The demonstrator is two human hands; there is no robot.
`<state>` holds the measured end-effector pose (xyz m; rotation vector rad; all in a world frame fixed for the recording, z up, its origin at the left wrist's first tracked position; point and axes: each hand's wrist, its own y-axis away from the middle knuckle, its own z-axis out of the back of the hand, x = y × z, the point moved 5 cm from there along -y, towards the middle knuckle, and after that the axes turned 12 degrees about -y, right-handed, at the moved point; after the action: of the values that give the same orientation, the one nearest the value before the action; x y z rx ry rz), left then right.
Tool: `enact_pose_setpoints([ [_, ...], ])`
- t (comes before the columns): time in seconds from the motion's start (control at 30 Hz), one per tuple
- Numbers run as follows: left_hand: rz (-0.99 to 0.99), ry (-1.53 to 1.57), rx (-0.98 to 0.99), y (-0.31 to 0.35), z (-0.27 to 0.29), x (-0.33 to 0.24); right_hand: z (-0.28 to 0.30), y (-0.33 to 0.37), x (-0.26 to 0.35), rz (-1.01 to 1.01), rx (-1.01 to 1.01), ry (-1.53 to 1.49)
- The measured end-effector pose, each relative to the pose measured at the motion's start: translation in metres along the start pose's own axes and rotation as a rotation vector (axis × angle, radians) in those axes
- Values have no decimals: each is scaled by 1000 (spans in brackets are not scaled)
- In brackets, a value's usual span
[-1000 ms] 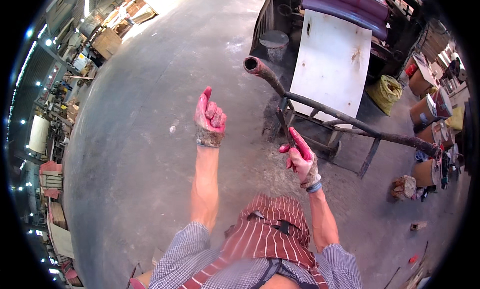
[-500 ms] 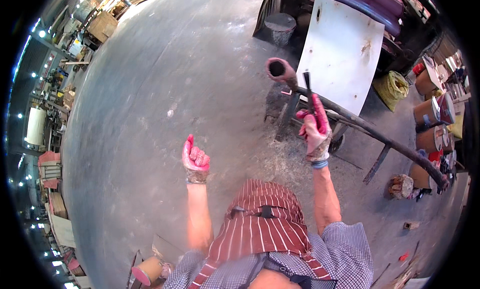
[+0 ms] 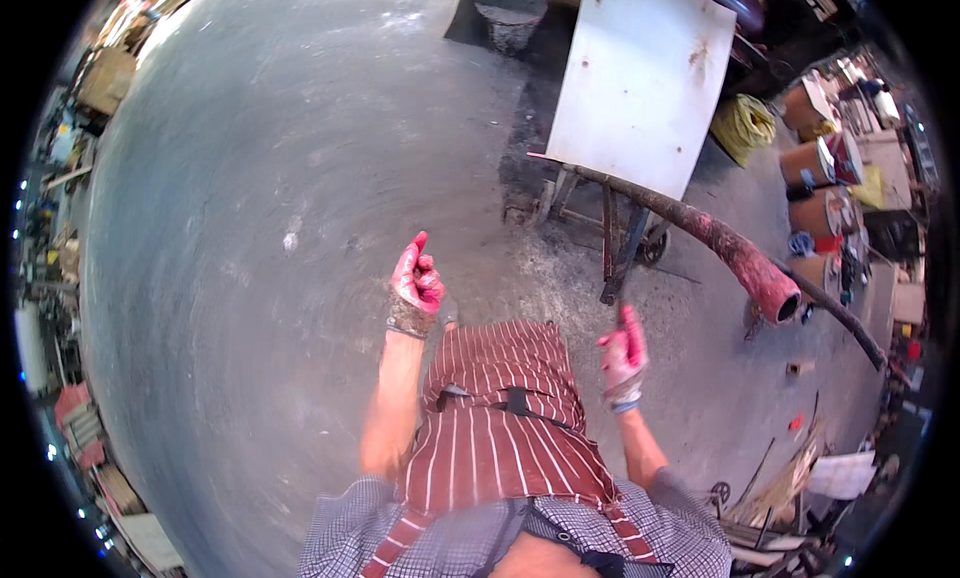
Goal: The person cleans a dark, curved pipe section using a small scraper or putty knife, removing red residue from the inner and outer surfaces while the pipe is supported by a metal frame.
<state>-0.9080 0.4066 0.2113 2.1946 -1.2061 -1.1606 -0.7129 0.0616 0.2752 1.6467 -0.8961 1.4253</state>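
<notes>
The left hand (image 3: 416, 283) is loosely clenched, showing nothing inside; whether the blurred right hand (image 3: 624, 358) grips anything, I cannot tell. Gloves probably guard against pink stain. From the right hand, the pink-smeared pipe (image 3: 740, 254) stands at two o'clock; at twelve, a metal stand (image 3: 628, 253) apparently props the white sheet (image 3: 640, 88).
</notes>
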Motion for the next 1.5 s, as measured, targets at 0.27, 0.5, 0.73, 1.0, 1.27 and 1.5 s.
enact_pose_setpoints([
  [0.27, -182, -661, 263, -33, -145, -33, -180, -16, 40, -474, 254, -145],
  [0.5, -411, -962, 424, -70, -186, -62, -231, -50, 30, -412, 216, -418],
  [0.73, -567, -1220, 682, -96, -256, -100, -259, -89, 57, -389, 211, -552],
  [1.0, -254, -1012, 943, -123, -356, -19, -251, -97, 82, -153, -300, -592],
  [1.27, 468, -1107, 1344, -92, -437, 86, -258, -80, 59, 152, -935, -827],
  [1.5, 1125, -1324, 1587, -29, -410, 144, -300, -77, 70, 459, -1427, -923],
])
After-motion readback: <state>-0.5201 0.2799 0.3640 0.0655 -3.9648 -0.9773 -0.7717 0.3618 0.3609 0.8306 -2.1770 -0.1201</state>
